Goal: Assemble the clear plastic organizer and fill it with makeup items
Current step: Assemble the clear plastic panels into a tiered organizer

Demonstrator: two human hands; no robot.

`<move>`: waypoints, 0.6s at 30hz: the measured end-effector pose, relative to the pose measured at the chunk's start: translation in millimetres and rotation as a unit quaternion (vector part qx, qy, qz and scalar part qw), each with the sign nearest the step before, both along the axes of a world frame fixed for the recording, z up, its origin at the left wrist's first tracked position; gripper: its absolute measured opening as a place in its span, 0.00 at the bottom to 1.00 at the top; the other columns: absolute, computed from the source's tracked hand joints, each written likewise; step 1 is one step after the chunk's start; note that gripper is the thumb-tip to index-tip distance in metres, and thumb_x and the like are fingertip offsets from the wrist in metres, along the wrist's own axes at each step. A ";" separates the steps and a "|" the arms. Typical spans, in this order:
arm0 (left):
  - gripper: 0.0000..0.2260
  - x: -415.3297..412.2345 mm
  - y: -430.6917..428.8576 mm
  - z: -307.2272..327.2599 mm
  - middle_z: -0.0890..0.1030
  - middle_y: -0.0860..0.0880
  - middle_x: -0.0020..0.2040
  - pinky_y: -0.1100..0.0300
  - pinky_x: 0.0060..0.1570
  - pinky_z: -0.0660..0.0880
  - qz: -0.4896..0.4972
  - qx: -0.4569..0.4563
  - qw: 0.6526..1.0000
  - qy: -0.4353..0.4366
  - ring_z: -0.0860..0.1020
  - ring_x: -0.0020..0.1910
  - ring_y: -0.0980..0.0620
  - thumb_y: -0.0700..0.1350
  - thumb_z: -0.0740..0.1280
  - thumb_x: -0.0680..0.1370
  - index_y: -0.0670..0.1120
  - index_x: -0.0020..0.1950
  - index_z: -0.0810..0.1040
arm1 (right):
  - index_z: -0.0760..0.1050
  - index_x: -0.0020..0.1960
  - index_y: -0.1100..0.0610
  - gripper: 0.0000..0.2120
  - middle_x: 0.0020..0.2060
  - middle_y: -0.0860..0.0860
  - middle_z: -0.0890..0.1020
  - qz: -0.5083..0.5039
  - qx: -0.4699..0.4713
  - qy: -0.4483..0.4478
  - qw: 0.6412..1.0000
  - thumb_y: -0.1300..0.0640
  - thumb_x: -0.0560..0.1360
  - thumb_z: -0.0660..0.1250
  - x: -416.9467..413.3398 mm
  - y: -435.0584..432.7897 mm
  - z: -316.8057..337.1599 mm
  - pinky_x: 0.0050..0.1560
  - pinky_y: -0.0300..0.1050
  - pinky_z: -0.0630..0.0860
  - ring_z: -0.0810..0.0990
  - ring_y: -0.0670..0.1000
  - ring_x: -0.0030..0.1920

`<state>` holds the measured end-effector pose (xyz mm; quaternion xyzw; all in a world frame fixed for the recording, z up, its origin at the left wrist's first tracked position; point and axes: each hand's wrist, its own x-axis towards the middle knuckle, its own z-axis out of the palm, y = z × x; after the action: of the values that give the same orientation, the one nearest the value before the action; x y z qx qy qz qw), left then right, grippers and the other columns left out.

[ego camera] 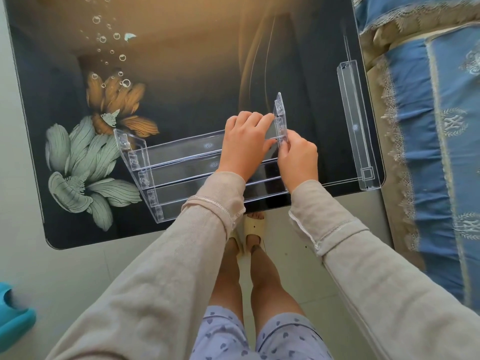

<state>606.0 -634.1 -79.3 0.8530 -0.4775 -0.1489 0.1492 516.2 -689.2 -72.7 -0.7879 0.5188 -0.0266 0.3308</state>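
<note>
Right hand (298, 157) pinches the upright side panel (280, 110). Left hand (244, 144), fingers curled, grips the organizer (181, 154) just beside it, likely steadying shelves for slotting. Spare shelf (354, 120) lies well right of both hands.

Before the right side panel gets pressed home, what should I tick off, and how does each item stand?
1. Left side panel joined to the shelves: ok.
2. Right side panel upright, pinched by the right hand: ok.
3. Left hand grips the top shelf: ok.
4. Tabs seated in the right panel's slots: cannot tell, hands cover them.
5. All shelves fitted: not ok, a loose shelf lies near the table's right edge.
6. Makeup items in view: not ok.
</note>
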 end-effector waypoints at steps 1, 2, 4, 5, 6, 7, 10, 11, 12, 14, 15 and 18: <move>0.19 -0.4 0.0 -2.2 0.76 0.46 0.62 0.53 0.65 0.62 -0.013 0.008 1.000 -0.012 0.72 0.62 0.45 0.50 0.62 0.77 0.46 0.66 0.70 | 0.75 0.60 0.61 0.13 0.51 0.59 0.83 0.002 0.000 0.001 1.000 0.60 0.79 0.59 0.0 -0.1 -0.3 0.54 0.50 0.79 0.83 0.57 0.50; 0.19 -0.7 -0.1 -4.2 0.76 0.45 0.62 0.52 0.64 0.63 -0.029 0.021 0.999 -0.029 0.72 0.61 0.44 0.50 0.61 0.78 0.45 0.67 0.68 | 0.75 0.60 0.61 0.13 0.51 0.59 0.83 0.003 -0.001 0.003 1.000 0.60 0.79 0.58 0.1 -0.4 -0.6 0.55 0.51 0.79 0.83 0.58 0.50; 0.19 -1.1 -0.1 -7.1 0.76 0.44 0.61 0.50 0.61 0.65 -0.052 0.046 0.996 -0.060 0.73 0.59 0.43 0.50 0.58 0.79 0.44 0.67 0.66 | 0.75 0.61 0.61 0.13 0.51 0.60 0.83 0.002 0.002 0.006 1.000 0.60 0.79 0.58 0.2 -0.6 -0.6 0.55 0.52 0.80 0.83 0.58 0.50; 0.18 -1.6 -0.3 -7.4 0.75 0.44 0.61 0.50 0.61 0.65 -0.056 0.053 0.995 -0.071 0.73 0.59 0.43 0.49 0.58 0.79 0.44 0.67 0.66 | 0.74 0.61 0.61 0.14 0.51 0.60 0.83 0.003 0.003 0.007 1.000 0.60 0.79 0.58 -0.1 -0.5 -0.2 0.55 0.52 0.79 0.83 0.58 0.50; 0.18 -2.2 -0.2 -7.2 0.75 0.44 0.60 0.49 0.60 0.66 -0.058 0.057 0.994 -0.079 0.73 0.58 0.42 0.49 0.57 0.79 0.43 0.67 0.66 | 0.74 0.61 0.61 0.13 0.51 0.60 0.83 0.006 0.005 0.009 1.000 0.60 0.79 0.57 -0.7 -0.1 0.3 0.55 0.53 0.79 0.82 0.59 0.50; 0.18 -2.7 0.1 -7.1 0.75 0.44 0.60 0.49 0.59 0.66 -0.060 0.058 0.993 -0.085 0.73 0.58 0.42 0.49 0.57 0.79 0.43 0.67 0.66 | 0.74 0.61 0.61 0.13 0.51 0.60 0.83 0.011 0.007 0.010 1.000 0.60 0.80 0.57 -1.7 0.6 1.0 0.55 0.54 0.79 0.82 0.59 0.50; 0.21 -2.7 1.6 -8.9 0.74 0.44 0.63 0.49 0.60 0.68 -0.099 0.068 0.986 -0.112 0.73 0.59 0.43 0.49 0.58 0.79 0.43 0.69 0.63 | 0.73 0.62 0.60 0.13 0.51 0.59 0.83 0.029 0.018 0.001 0.999 0.59 0.80 0.56 -7.4 1.1 3.4 0.55 0.53 0.80 0.82 0.58 0.50; 0.22 -1.2 1.8 -9.6 0.73 0.44 0.64 0.48 0.61 0.68 -0.115 0.076 0.983 -0.120 0.72 0.60 0.43 0.50 0.58 0.79 0.43 0.71 0.61 | 0.72 0.62 0.60 0.13 0.51 0.58 0.83 0.033 0.027 -0.002 0.999 0.59 0.80 0.56 -9.9 0.7 4.1 0.55 0.51 0.79 0.82 0.57 0.50; 0.24 0.4 1.3 -9.8 0.71 0.44 0.65 0.48 0.63 0.67 -0.127 0.083 0.980 -0.125 0.71 0.62 0.43 0.50 0.58 0.79 0.43 0.72 0.58 | 0.72 0.62 0.60 0.13 0.51 0.58 0.82 0.038 0.041 0.000 0.998 0.58 0.80 0.56 -12.5 -0.4 4.8 0.54 0.49 0.79 0.82 0.56 0.50; 0.26 0.9 -0.3 -7.9 0.69 0.44 0.68 0.47 0.67 0.64 -0.137 0.101 0.977 -0.125 0.68 0.65 0.43 0.51 0.57 0.79 0.44 0.73 0.55 | 0.73 0.61 0.59 0.13 0.52 0.57 0.82 0.049 0.079 0.004 0.996 0.58 0.80 0.57 -18.5 -3.0 6.6 0.54 0.46 0.77 0.81 0.54 0.51; 0.26 0.1 -0.5 -7.0 0.68 0.44 0.69 0.46 0.69 0.61 -0.135 0.109 0.978 -0.117 0.67 0.67 0.43 0.52 0.57 0.79 0.44 0.74 0.54 | 0.73 0.61 0.59 0.13 0.53 0.57 0.81 0.056 0.096 0.002 0.994 0.57 0.80 0.57 -22.4 -4.7 7.9 0.54 0.44 0.76 0.80 0.53 0.52; 0.27 -2.6 -0.7 -1.5 0.63 0.46 0.73 0.44 0.73 0.52 -0.094 0.117 0.986 -0.075 0.60 0.73 0.44 0.55 0.56 0.79 0.47 0.74 0.54 | 0.74 0.61 0.59 0.14 0.55 0.55 0.81 0.062 0.082 -0.016 0.995 0.56 0.79 0.59 -35.4 -15.7 11.4 0.56 0.41 0.74 0.79 0.52 0.55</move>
<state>603.3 -634.9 -80.8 0.8244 -0.5451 -0.1526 -0.0027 480.8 -704.9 -61.4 -0.7880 0.4642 0.0241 0.4039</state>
